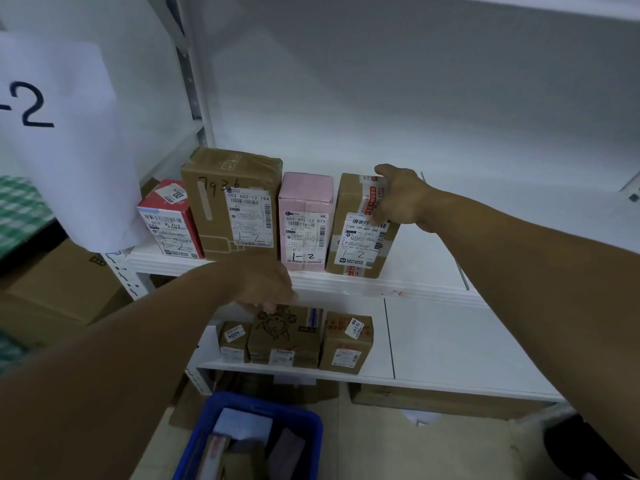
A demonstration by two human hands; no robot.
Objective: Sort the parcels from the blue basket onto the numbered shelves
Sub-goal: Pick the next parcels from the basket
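The taped brown parcel stood at the right end of the row on the upper shelf. It was plain cardboard with red-and-white printed tape and a white label with "1-2" handwritten on it, and it leaned a bit to the right. The right hand had it by the top right corner, thumb on the front by the label and fingers curled over the top.

To its left, packed tight, were a pink parcel, a tall brown box with "7936" scrawled on it, and a red box, all marked 1-2. A paper sign reading "-2" hung over the left post and covered part of the red box.

The left hand hung in front of the shelf edge, back to the camera, so its grip couldn't be made out. It blocked part of the small brown boxes on the lower shelf. The blue basket sat on the floor below with parcels inside.
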